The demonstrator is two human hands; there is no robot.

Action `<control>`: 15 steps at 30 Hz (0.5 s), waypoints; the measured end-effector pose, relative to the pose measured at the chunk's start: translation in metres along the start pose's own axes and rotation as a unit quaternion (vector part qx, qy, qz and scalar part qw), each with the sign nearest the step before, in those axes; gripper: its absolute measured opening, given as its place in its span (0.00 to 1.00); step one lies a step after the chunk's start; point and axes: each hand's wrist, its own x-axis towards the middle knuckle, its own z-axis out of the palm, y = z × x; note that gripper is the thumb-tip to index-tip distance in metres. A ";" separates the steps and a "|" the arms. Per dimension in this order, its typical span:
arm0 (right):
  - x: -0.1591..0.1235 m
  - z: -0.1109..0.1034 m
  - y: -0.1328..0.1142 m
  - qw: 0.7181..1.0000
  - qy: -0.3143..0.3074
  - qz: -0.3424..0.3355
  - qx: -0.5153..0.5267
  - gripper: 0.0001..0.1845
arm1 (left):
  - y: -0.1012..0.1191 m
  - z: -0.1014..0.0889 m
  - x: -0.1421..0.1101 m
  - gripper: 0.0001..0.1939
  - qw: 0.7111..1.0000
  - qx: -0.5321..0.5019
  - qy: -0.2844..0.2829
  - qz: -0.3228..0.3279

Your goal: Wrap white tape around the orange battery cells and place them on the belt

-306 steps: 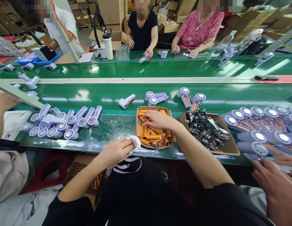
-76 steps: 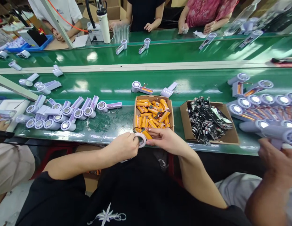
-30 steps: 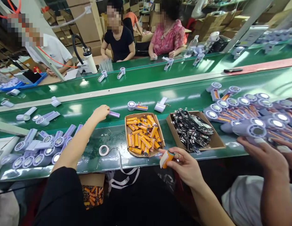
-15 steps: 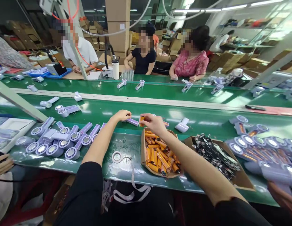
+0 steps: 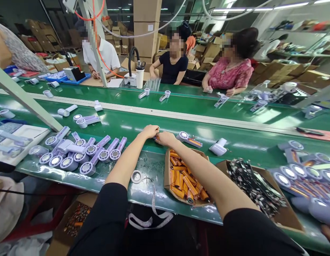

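Over the near side of the green belt, my left hand [image 5: 150,131] is closed around a lilac handheld fan, which my fingers mostly hide. Touching it from the right is my right hand [image 5: 165,138], its fingers pressed together on an orange battery that barely shows between the hands. Below my right forearm stands a cardboard box [image 5: 167,174] of orange batteries [image 5: 190,183]. Just right of my hands, a lilac fan [image 5: 183,136] lies with an orange battery in its open handle. A roll of white tape [image 5: 136,176] rests on the bench nearer me.
Lilac fan bodies [image 5: 87,168] are heaped at left beside a white tray [image 5: 38,137]. To the right stand a box of dark circuit boards [image 5: 250,181] and more fans [image 5: 290,170]. A metal post [image 5: 28,97] slants at left. Several co-workers sit across the belt.
My right hand has brought the orange battery left against the fan in my left hand, so the hands now meet. The view has shifted, uncovering the fan beside them.
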 end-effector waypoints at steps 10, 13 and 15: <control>-0.004 -0.021 0.004 0.999 -0.001 -0.023 -0.040 0.24 | 0.013 0.000 -0.003 0.21 0.999 -0.021 0.034 -0.022; -0.004 -0.020 0.012 0.998 -0.001 -0.039 -0.045 0.21 | 0.015 0.004 -0.001 0.21 0.999 -0.028 0.032 -0.022; -0.002 -0.015 0.018 0.998 -0.003 -0.046 -0.041 0.20 | 0.016 0.010 0.002 0.21 0.999 -0.032 0.031 -0.020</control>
